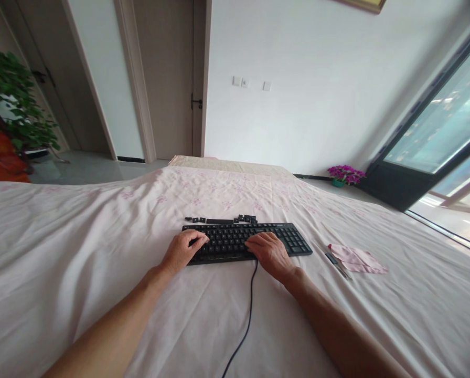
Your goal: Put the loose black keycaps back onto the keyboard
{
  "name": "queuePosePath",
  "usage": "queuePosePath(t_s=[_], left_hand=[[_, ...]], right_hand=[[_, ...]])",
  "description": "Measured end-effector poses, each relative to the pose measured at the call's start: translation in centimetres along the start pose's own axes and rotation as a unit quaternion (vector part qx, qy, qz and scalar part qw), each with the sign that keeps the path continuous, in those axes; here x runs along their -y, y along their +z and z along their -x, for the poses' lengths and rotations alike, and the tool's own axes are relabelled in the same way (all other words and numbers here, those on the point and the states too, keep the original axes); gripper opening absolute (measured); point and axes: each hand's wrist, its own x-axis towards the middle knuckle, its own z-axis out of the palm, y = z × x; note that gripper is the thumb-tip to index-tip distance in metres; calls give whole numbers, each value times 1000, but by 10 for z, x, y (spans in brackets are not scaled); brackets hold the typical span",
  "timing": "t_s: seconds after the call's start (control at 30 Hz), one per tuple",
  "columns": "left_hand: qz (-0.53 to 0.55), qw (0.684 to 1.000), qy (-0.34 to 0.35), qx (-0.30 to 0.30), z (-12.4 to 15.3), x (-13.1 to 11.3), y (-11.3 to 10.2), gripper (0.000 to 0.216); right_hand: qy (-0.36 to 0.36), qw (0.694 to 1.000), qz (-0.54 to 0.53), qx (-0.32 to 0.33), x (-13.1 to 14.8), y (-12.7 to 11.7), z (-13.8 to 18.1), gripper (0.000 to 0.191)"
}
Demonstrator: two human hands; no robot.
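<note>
A black keyboard (229,242) lies on the cloth-covered surface in front of me, with a bare strip along its near edge where keys are off. My left hand (185,245) is closed over its left end, thumb and fingertips on the keys. Toward the right of the middle, my right hand (269,252) rests on the keyboard with its fingers together and bent down to the near rows; what lies under the fingertips is hidden. Behind the keyboard sit a loose space bar (220,221) and several small loose keycaps (246,218).
A black cable (252,299) runs from the keyboard toward me. To the right lie a pink cloth (359,260) and a slim tool with a dark end (336,264), perhaps tweezers or a brush. The patterned bed sheet (101,236) has folds. Purple flowers (345,174) stand beyond it.
</note>
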Motion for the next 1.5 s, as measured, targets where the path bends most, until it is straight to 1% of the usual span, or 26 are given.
queuePosePath(t_s=[0.27,0.5,0.7,0.83,0.97,1.07,1.13,1.17,1.2,1.23,1.27,1.3,1.33,1.37,1.4,1.43,1.47,1.5], left_hand=[[-1,1000,7,1,-1,-1,-1,26],[2,1000,2,6,-1,-2,-2,24],[11,1000,-2,7,-2,-4,-3,23],[14,1000,-4,5,-2,-5,-3,23],[12,1000,-2,1,-1,-5,-3,23],[7,1000,2,2,-2,-3,-3,23],[-1,1000,13,0,-2,-3,-3,21],[-9,1000,23,0,-2,-5,-3,20],[-16,999,36,-1,-1,-7,-2,18],[-20,999,50,-1,-1,-12,-1,15],[-20,998,62,-1,0,-18,0,13],[-11,998,67,-2,2,-25,1,12],[11,998,63,-9,3,-34,3,14],[42,997,56,-10,5,-43,5,18],[74,996,49,-13,7,-52,8,22],[107,993,38,-13,9,-60,9,26],[136,990,27,-13,10,-67,11,29],[158,987,21,-10,12,-72,12,28]], right_hand=[[19,1000,14,-3,9,-2,1,18],[6,1000,15,-4,5,1,3,19],[22,999,-5,-27,0,0,5,20],[10,1000,-18,-24,2,-1,4,22],[23,999,-25,-25,1,0,4,20],[52,997,-55,-27,-2,3,5,17],[86,989,-117,-41,-2,4,5,16],[114,977,-170,-56,1,5,3,16],[152,956,-240,-76,5,5,1,15],[199,919,-326,-98,12,5,-3,15],[247,866,-417,-119,20,3,-7,15],[300,793,-513,-133,30,1,-11,17],[334,712,-603,-129,41,-2,-16,20],[351,638,-674,-126,51,-5,-20,22],[355,571,-731,-114,62,-9,-24,24],[357,509,-778,-90,71,-12,-27,25],[357,456,-813,-58,78,-15,-29,27],[357,417,-835,-38,83,-17,-29,28]])
